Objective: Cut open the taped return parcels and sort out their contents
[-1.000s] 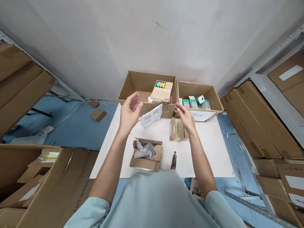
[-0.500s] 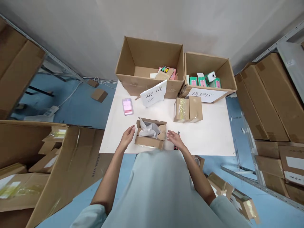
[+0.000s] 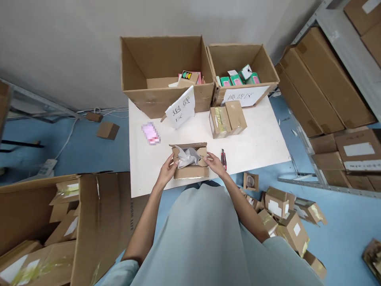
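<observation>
Two-sided hold: the left end of the small open carton (image 3: 192, 172) is held by the left hand (image 3: 168, 170), its right end by the right hand (image 3: 216, 163), fingers curled lightly around the ends, thumbs toward the inner flaps. How hard it is squeezed cannot be told. The carton is placed on the white table (image 3: 256, 143), near the edge by the body. Its walls are judged light and fairly stiff, but easily bent at the opened flaps; best gripped low on both short ends, so that no flap is pulled. The crumpled paper (image 3: 187, 157) inside is judged soft and easily torn; what is under it is hidden, so the weight can only be guessed as low, and fragility cannot be ruled out. Slip may be expected on the shiny tape strips.

Looks: plain brown cardboard, long and low, top opened, front flap folded out toward the body, whitish paper bunched in the middle. Just beside the right hand a red-and-black cutter (image 3: 224, 159) is left lying; farther back two closed boxes (image 3: 236, 117) are stood side by side
</observation>
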`<state>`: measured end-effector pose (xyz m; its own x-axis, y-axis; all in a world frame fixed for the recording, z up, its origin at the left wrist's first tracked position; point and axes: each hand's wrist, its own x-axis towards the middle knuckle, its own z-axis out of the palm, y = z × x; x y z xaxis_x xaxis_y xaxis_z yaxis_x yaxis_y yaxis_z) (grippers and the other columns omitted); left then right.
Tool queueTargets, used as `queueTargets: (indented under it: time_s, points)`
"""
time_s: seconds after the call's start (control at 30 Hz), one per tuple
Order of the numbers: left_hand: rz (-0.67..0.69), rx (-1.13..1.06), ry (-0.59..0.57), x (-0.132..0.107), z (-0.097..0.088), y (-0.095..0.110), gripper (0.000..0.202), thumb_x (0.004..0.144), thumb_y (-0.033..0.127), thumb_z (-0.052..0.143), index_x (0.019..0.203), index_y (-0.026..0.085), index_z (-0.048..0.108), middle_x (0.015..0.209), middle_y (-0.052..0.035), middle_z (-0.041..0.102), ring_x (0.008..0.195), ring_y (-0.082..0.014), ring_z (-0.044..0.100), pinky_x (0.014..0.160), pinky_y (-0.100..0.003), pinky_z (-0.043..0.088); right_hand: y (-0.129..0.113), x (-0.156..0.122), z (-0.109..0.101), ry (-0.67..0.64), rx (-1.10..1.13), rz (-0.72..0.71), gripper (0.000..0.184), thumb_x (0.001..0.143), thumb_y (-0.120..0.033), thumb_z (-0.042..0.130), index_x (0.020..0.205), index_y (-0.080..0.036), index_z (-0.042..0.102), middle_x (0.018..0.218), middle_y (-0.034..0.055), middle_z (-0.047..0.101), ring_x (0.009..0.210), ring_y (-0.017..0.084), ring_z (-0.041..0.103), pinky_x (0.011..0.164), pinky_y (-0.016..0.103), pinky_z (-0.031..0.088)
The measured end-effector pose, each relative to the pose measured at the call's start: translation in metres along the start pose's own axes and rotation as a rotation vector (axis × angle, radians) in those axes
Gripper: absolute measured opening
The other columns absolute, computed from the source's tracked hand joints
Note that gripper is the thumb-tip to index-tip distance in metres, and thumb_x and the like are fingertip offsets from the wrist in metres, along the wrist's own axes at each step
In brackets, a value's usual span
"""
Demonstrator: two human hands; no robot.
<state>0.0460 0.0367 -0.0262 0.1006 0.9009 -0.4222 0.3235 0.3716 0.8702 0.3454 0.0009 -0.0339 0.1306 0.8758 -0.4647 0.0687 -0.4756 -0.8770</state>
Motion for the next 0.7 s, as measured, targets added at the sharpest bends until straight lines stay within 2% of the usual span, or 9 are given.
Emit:
queueTargets:
  time_s: [0.2,0.33,0.53,0.7]
  points:
    - [0.054,0.016,-0.096,-0.036,-0.006,0.0,0.101,0.095,0.08,0.073,0.174,0.02,0.052,0.172,-0.0231,0.061,0.155,-0.0387,0.065,0.13,-0.054,0.052,0.006,-0.069,0.001,0.154,0.081,-0.017,0.077,0.09,-0.068,0.087,0.15,-0.02,0.076,0.151,0.0205,0.077,0.141,0.036,0.074,0.122,0.053,0.06]
    - [0.1,-0.002,-0.213,-0.051,0.007,0.013,0.105,0.096,0.082,0.072,0.175,0.016,0.05,0.17,-0.0265,0.06,0.146,-0.0381,0.072,0.124,-0.053,0.058,0.011,-0.124,-0.009,0.285,0.115,-0.024,0.084,0.087,-0.073,0.086,0.151,-0.02,0.076,0.155,0.0216,0.075,0.142,0.039,0.074,0.121,0.055,0.061]
    - [0.166,0.049,-0.466,-0.054,0.046,0.033,0.097,0.099,0.076,0.073,0.175,0.02,0.049,0.168,-0.0251,0.063,0.143,-0.0372,0.073,0.122,-0.053,0.06,0.028,-0.198,-0.03,0.529,0.175,-0.006,0.082,0.086,-0.076,0.086,0.148,-0.023,0.079,0.155,0.0194,0.076,0.15,0.041,0.069,0.125,0.057,0.059]
    - [0.203,0.09,-0.663,-0.057,0.099,0.05,0.091,0.101,0.067,0.074,0.175,0.021,0.047,0.171,-0.024,0.06,0.143,-0.0365,0.073,0.123,-0.055,0.059,0.052,-0.236,-0.053,0.699,0.253,0.008,0.082,0.084,-0.076,0.086,0.146,-0.022,0.08,0.156,0.018,0.075,0.155,0.043,0.065,0.13,0.06,0.055]
